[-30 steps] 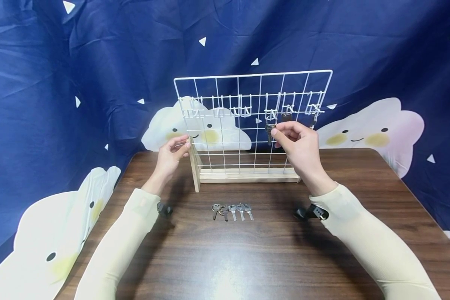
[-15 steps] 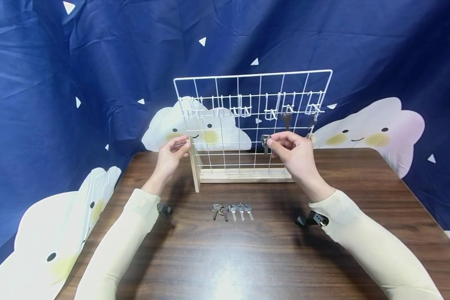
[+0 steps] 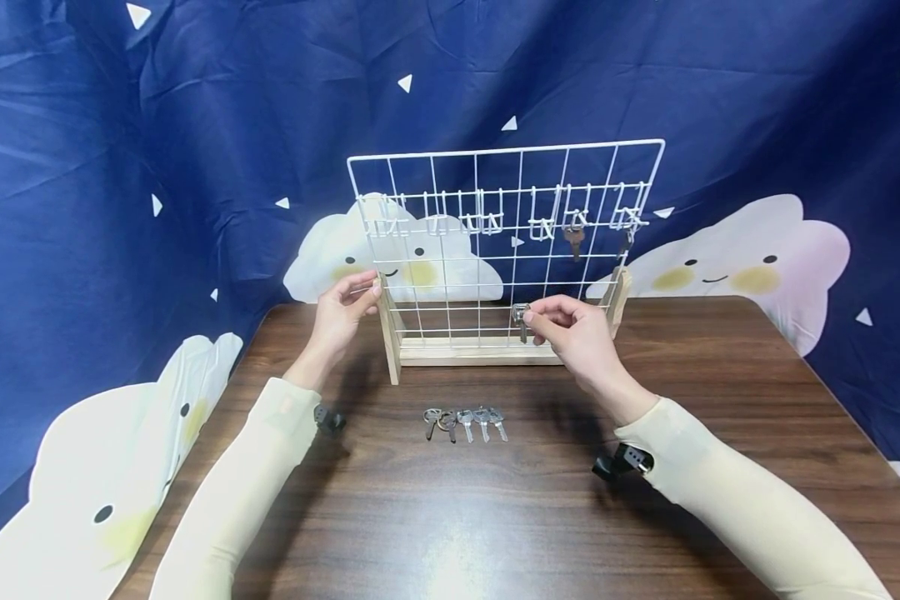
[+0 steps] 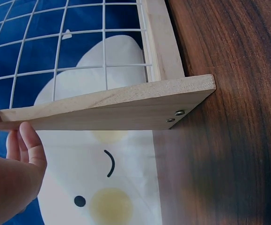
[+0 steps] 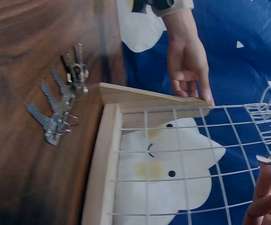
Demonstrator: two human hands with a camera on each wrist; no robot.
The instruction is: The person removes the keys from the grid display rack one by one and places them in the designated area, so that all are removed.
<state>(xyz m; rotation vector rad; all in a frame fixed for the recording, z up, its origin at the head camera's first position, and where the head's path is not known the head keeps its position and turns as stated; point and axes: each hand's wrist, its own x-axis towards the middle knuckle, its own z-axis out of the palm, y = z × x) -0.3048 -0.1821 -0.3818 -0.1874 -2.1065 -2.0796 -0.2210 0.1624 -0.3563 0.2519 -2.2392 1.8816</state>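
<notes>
My right hand (image 3: pixel 581 337) pinches a small key (image 3: pixel 522 321) between thumb and fingertips, in front of the lower part of a white wire grid rack (image 3: pixel 521 151). In the right wrist view the key's metal head (image 5: pixel 266 160) pokes out past the fingers. My left hand (image 3: pixel 342 307) pinches the top of the rack's left wooden side piece (image 4: pixel 116 108). Hooks line the upper grid. From one hangs a brown key (image 3: pixel 574 241), and a darker key (image 3: pixel 626 242) hangs at the far right. Several keys (image 3: pixel 466 423) lie in a row on the table before the rack.
A wooden bar (image 3: pixel 472 357) joins the rack's two side pieces at the bottom. The rack stands toward the back of a dark wood table (image 3: pixel 450 508). Behind it hangs a blue curtain (image 3: pixel 270 100) with cloud prints.
My right hand has come down and slightly left with the key, from hook height to just above the rack's base. The brown key shows fully now. My left hand has stayed put.
</notes>
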